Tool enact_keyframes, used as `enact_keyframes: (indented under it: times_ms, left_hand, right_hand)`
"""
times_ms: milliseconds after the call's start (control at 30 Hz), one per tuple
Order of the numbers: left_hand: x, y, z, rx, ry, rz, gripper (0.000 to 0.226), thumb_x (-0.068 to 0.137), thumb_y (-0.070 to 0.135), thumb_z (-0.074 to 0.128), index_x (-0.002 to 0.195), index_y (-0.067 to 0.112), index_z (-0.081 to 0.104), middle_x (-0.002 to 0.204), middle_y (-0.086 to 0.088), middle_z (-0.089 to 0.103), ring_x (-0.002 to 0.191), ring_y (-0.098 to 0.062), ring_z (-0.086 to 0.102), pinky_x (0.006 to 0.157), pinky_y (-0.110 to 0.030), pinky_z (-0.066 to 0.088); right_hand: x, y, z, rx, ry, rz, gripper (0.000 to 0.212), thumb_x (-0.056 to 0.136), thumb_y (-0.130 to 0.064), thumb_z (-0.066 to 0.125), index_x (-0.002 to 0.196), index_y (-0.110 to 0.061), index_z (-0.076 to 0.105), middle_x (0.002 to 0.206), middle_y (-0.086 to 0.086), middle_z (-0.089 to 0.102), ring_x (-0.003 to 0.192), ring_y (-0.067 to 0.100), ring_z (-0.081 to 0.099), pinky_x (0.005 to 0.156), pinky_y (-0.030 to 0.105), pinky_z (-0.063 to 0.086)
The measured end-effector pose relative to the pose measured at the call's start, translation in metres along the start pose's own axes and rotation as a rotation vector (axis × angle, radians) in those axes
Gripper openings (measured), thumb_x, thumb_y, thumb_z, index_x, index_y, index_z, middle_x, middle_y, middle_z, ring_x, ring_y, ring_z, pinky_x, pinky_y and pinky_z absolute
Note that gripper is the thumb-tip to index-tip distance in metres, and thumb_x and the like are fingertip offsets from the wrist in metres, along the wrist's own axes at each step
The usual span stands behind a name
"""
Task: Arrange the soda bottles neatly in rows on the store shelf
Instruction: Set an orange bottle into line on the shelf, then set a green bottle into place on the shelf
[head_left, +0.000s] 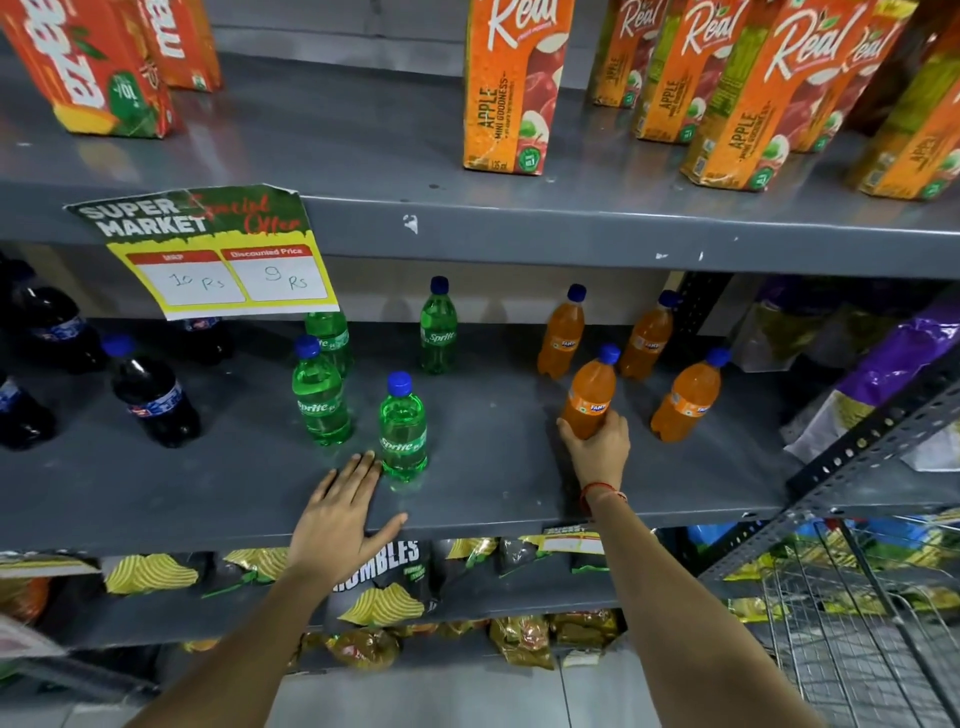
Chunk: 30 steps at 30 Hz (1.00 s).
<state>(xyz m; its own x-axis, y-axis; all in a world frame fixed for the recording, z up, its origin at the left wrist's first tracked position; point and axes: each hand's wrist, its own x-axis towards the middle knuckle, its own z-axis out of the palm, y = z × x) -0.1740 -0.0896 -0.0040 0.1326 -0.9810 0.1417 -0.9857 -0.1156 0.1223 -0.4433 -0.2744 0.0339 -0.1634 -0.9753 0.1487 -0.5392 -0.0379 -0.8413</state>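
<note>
On the grey middle shelf (493, 483) stand small soda bottles with blue caps. My right hand (597, 449) grips the base of an upright orange Fanta bottle (589, 389). Three more orange bottles stand around it, at the back (561, 335), back right (647, 340) and right (688, 397). Several green Sprite bottles stand in the middle; the nearest one (402, 428) is just right of my left hand (340, 512), which lies flat and open on the shelf, fingertips beside that bottle. Dark cola bottles (150, 392) stand at the left.
Juice cartons (511, 83) line the shelf above, with a price sign (218, 249) hanging from its edge. Chip bags (384, 587) fill the lower shelf. Purple packets (878, 374) lie at the right, beside a perforated metal upright (872, 441) and a wire basket (852, 613).
</note>
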Motion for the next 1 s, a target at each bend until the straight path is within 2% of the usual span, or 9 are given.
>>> enact_keyframes:
  times_ms: [133, 200, 300, 367, 533, 633, 767, 867, 1000]
  left_hand:
    - [0.002, 0.001, -0.001, 0.009, -0.010, 0.005, 0.085, 0.090, 0.067, 0.020, 0.130, -0.003, 0.050, 0.137, -0.017, 0.049, 0.129, -0.027, 0.042, 0.107, -0.040, 0.025]
    - [0.002, 0.001, -0.002, 0.020, -0.014, -0.001, 0.086, 0.090, 0.067, 0.019, 0.130, -0.002, 0.050, 0.138, -0.017, 0.048, 0.130, -0.027, 0.041, 0.107, -0.040, 0.026]
    - [0.002, 0.002, -0.004, 0.021, -0.023, 0.000, 0.088, 0.090, 0.068, 0.017, 0.128, -0.003, 0.051, 0.137, -0.017, 0.049, 0.129, -0.028, 0.043, 0.106, -0.043, 0.033]
    - [0.001, 0.003, -0.006, 0.018, -0.027, 0.003, 0.090, 0.089, 0.069, 0.016, 0.127, -0.004, 0.053, 0.135, -0.018, 0.050, 0.127, -0.029, 0.045, 0.104, -0.045, 0.035]
    - [0.001, 0.000, -0.003, -0.004, -0.056, 0.022, 0.098, 0.083, 0.077, 0.021, 0.131, -0.004, 0.047, 0.138, -0.019, 0.048, 0.130, -0.029, 0.041, 0.105, -0.045, 0.034]
    - [0.000, -0.003, -0.002, -0.022, -0.085, 0.036, 0.104, 0.080, 0.080, 0.022, 0.132, -0.006, 0.044, 0.138, -0.021, 0.046, 0.131, -0.031, 0.039, 0.106, -0.048, 0.033]
    - [0.000, -0.003, -0.002, -0.029, -0.098, 0.050, 0.105, 0.078, 0.081, 0.022, 0.134, -0.006, 0.042, 0.139, -0.021, 0.045, 0.131, -0.031, 0.039, 0.106, -0.048, 0.031]
    - [-0.001, -0.004, -0.001, -0.026, -0.095, 0.047, 0.105, 0.078, 0.081, 0.023, 0.134, -0.005, 0.042, 0.141, -0.020, 0.044, 0.132, -0.030, 0.037, 0.107, -0.047, 0.030]
    - [-0.001, -0.004, 0.002, -0.005, -0.086, 0.040, 0.105, 0.079, 0.082, 0.022, 0.136, -0.004, 0.040, 0.144, -0.018, 0.041, 0.134, -0.029, 0.034, 0.109, -0.045, 0.028]
  right_hand:
    - [-0.003, -0.002, -0.003, 0.031, -0.004, 0.017, 0.067, 0.071, -0.025, 0.079, 0.123, 0.002, 0.045, 0.123, 0.025, 0.049, 0.117, 0.038, 0.046, 0.099, 0.044, 0.039]
    - [-0.018, -0.007, -0.002, 0.052, 0.085, 0.029, 0.079, 0.070, -0.029, 0.080, 0.131, 0.001, 0.039, 0.133, 0.025, 0.041, 0.127, 0.039, 0.036, 0.105, 0.048, 0.035]
    - [-0.059, -0.024, 0.011, 0.095, 0.152, -0.069, 0.075, 0.072, -0.034, 0.078, 0.130, -0.001, 0.043, 0.134, 0.023, 0.040, 0.127, 0.035, 0.036, 0.105, 0.042, 0.034]
    - [-0.090, -0.038, 0.027, 0.130, 0.046, -0.142, 0.070, 0.073, -0.036, 0.076, 0.128, -0.003, 0.046, 0.132, 0.019, 0.043, 0.125, 0.029, 0.039, 0.102, 0.029, 0.031]
    - [-0.136, -0.070, 0.077, 0.153, -0.247, -0.246, 0.075, 0.070, -0.044, 0.076, 0.128, -0.007, 0.045, 0.128, 0.011, 0.046, 0.124, 0.022, 0.041, 0.096, 0.016, 0.028]
    - [-0.143, -0.083, 0.099, 0.151, -0.291, -0.224, 0.080, 0.068, -0.044, 0.078, 0.128, -0.005, 0.043, 0.124, 0.012, 0.049, 0.121, 0.023, 0.042, 0.092, 0.016, 0.030]
    - [-0.139, -0.086, 0.111, 0.130, -0.266, -0.208, 0.054, 0.068, -0.030, 0.080, 0.108, -0.003, 0.054, 0.105, 0.015, 0.059, 0.105, 0.029, 0.053, 0.089, 0.034, 0.043]
    - [-0.127, -0.086, 0.109, 0.091, -0.275, -0.237, 0.041, 0.066, -0.023, 0.080, 0.094, -0.003, 0.058, 0.095, 0.016, 0.063, 0.096, 0.031, 0.057, 0.079, 0.031, 0.042]
    - [-0.098, -0.088, 0.101, 0.030, -0.272, -0.268, 0.037, 0.066, -0.022, 0.080, 0.090, -0.002, 0.059, 0.093, 0.019, 0.065, 0.092, 0.032, 0.058, 0.076, 0.029, 0.039]
